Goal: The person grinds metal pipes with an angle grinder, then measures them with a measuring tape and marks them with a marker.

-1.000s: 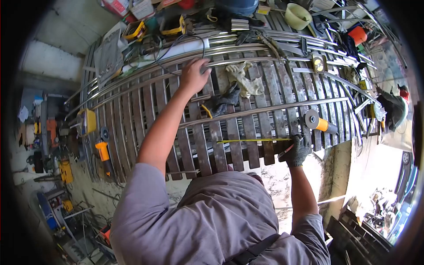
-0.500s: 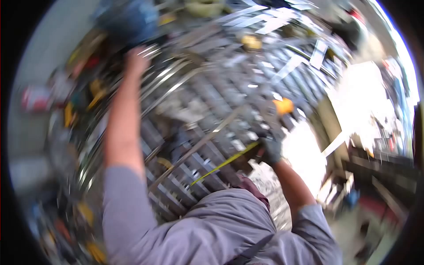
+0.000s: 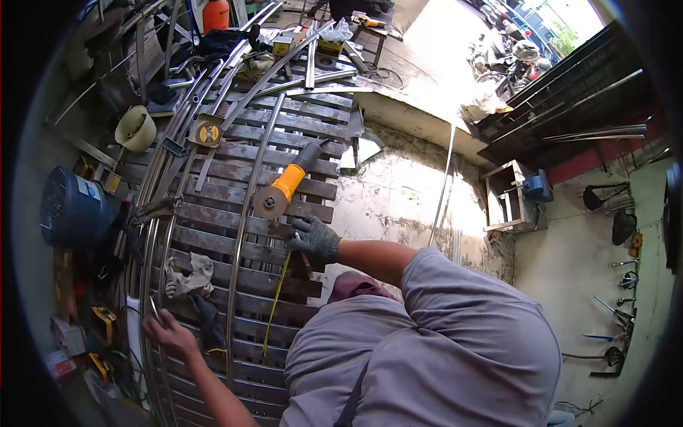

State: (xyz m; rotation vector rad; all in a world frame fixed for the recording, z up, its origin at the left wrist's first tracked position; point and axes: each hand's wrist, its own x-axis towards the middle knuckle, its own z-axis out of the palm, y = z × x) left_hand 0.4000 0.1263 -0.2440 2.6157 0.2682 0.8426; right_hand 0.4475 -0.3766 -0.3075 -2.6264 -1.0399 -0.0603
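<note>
My right hand [image 3: 314,239], in a grey glove, is closed around a tape measure whose body is mostly hidden; its yellow blade [image 3: 276,306] hangs down across the slatted metal table [image 3: 249,250]. My bare left hand [image 3: 169,333] is at the table's left side, its fingers closed on a small metallic piece I cannot make out, beside long curved metal tubes [image 3: 147,263]. Between the hands a long metal tube [image 3: 245,213] runs along the slats. Just above my right hand lies an orange angle grinder [image 3: 288,182]. A loose dark glove [image 3: 208,322] and a pale rag [image 3: 193,276] lie near my left hand.
A blue drum [image 3: 75,208] and a pale bucket [image 3: 135,129] stand at the left. Metal strips and small boxes [image 3: 282,46] lie at the table's far end. To the right are a stand with a blue vise [image 3: 537,186] and tools hanging on the wall [image 3: 626,313].
The view has swung and become sharp. My left hand has come from the far end of the tubes back down to the near left. The right hand still holds the tape measure.
</note>
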